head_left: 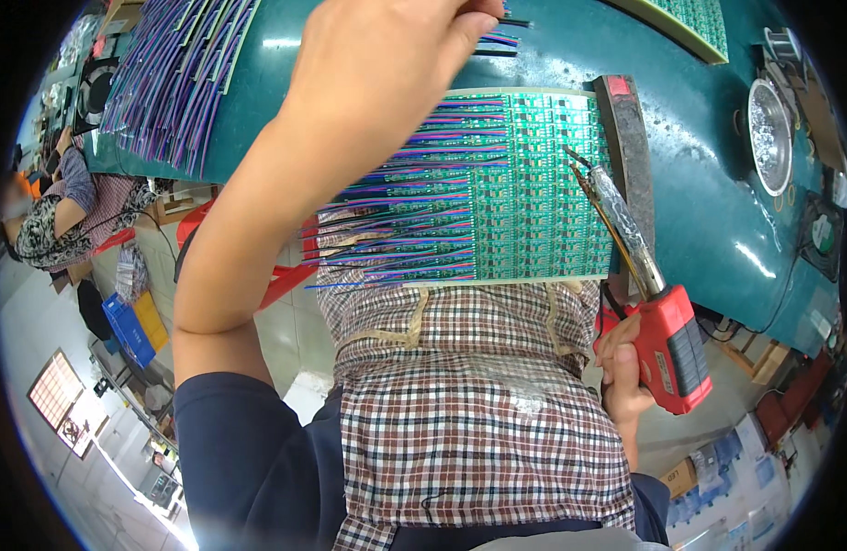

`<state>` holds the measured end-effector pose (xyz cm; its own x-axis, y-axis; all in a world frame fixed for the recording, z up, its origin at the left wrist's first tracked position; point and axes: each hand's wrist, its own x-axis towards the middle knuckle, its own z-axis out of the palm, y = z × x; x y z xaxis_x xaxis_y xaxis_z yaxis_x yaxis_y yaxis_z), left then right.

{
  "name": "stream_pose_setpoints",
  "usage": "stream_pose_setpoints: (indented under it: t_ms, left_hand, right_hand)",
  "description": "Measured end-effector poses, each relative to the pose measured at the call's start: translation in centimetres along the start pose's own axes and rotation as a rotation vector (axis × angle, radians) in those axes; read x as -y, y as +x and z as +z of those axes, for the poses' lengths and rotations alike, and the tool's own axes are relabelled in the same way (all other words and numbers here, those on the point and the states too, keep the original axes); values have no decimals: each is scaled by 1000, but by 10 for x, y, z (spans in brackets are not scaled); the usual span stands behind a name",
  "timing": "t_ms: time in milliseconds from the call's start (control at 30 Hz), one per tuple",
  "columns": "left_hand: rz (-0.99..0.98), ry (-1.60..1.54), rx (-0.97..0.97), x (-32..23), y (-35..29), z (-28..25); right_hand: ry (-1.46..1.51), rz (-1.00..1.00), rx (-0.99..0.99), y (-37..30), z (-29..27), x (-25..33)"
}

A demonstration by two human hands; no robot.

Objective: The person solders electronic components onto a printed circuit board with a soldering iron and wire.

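Note:
My left hand (387, 64) reaches over the board to the far side, thumb and finger pinched together at the top edge of the picture. Whatever it pinches cannot be made out; loose coloured wires (501, 40) lie on the table beside its fingertips. In my right hand (625, 372) is a red-handled soldering gun (673, 354), its metal barrel slanting up and its tip over the right part of a green circuit board panel (533, 193). Rows of thin multicoloured wires (423, 234) run from the panel's middle out past its left side.
A dark metal bar (628, 156) lies along the panel's right edge. Wired panels (180, 78) sit far left, another panel (689, 28) far right. On the green table (699, 202) at right are a round metal dish (772, 138) and a small fan (821, 234). A person (65, 197) sits at left.

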<state>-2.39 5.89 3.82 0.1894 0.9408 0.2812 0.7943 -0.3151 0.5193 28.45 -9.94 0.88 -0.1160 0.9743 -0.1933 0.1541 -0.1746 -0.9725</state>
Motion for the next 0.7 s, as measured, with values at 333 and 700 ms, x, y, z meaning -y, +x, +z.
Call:
stream_pose_setpoints:
  t_ms: [333, 700]
  left_hand:
    - [-194, -45, 205, -31, -67, 28]
    - [-175, 17, 179, -27, -67, 37]
  right_hand:
    - [-72, -18, 160, -14, -18, -10]
    - [-138, 74, 130, -16, -9, -17]
